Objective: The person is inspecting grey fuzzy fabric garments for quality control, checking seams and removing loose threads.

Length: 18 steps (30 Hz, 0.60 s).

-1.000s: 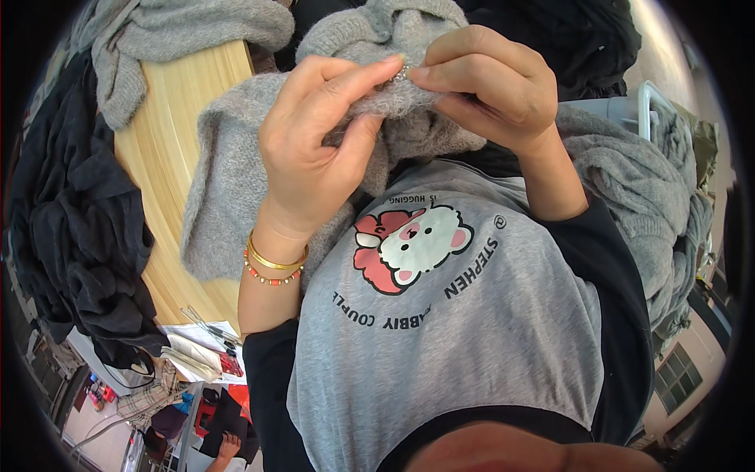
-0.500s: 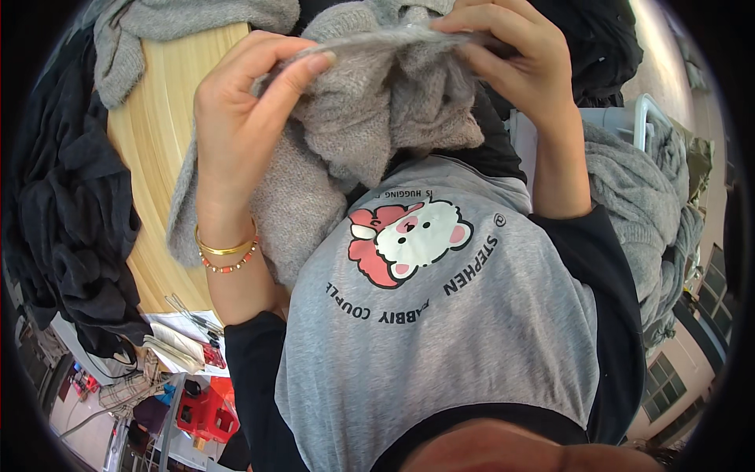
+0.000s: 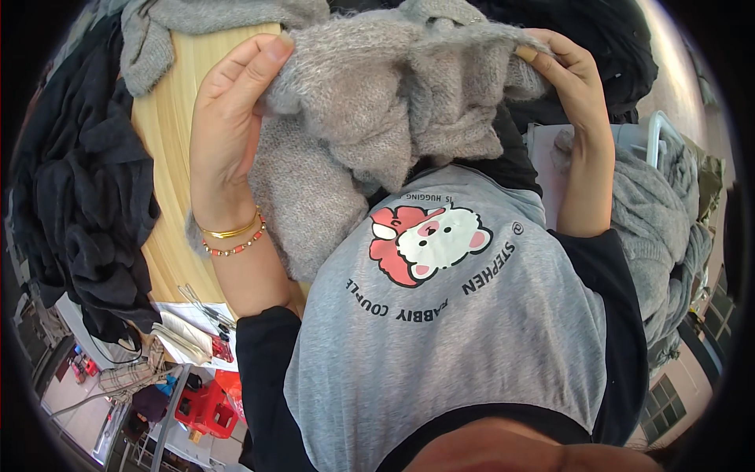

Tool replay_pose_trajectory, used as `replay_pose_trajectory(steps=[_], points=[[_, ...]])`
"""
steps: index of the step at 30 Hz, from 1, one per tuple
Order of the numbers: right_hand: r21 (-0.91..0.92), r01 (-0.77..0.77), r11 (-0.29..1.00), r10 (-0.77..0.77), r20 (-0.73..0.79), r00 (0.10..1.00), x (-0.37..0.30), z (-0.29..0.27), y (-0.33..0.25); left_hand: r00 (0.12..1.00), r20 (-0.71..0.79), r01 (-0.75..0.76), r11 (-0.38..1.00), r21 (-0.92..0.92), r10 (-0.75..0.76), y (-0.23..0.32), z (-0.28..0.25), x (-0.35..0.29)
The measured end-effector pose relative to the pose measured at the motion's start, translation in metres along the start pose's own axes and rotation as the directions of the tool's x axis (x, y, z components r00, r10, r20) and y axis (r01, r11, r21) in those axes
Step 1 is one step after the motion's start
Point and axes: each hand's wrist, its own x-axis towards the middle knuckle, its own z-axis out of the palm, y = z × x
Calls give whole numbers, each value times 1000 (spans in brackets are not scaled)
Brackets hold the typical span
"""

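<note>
Heaps of cloth ring a pale worktop (image 3: 169,189): a dark pile (image 3: 90,189) sags over its left side, a grey sleeve-like piece (image 3: 149,55) lies across its far end, and black fabric (image 3: 598,51) bunches beyond, at upper right. More grey knitwear (image 3: 653,212) is heaped on the right, beside a pale frame (image 3: 654,141). At the near corner sit a notebook (image 3: 186,338) and thin metal tools (image 3: 206,308), above a red plastic crate (image 3: 208,409) lower down. The left forearm — ringed by a gold bangle (image 3: 232,233) and a beaded bracelet (image 3: 236,248) — cuts across the view of the worktop.

A person holds up a grey knit garment (image 3: 354,86) in front of the body, its lower folds hanging over the worktop's edge. The left hand (image 3: 228,102) is closed in a pinch on one end, thumb on top (the fingertips behind are hidden). The right hand (image 3: 572,75) pinches the opposite end between thumb and fingers, well apart from the left.

The knit is fuzzy and flecked, stretched along its upper band — soft, rumpled and pouch-like below.
</note>
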Motion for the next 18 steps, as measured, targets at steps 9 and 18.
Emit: replay_pose_trajectory(steps=[9, 18], points=[[-28, 3, 1000, -2, 48, 999, 1, 20, -25, 976, -1, 210, 935, 285, -219, 3, -1, 3], [-250, 125, 960, -96, 125, 987, 8, 49, -52, 996, 50, 48, 900, 433, -77, -10, 16, 7]])
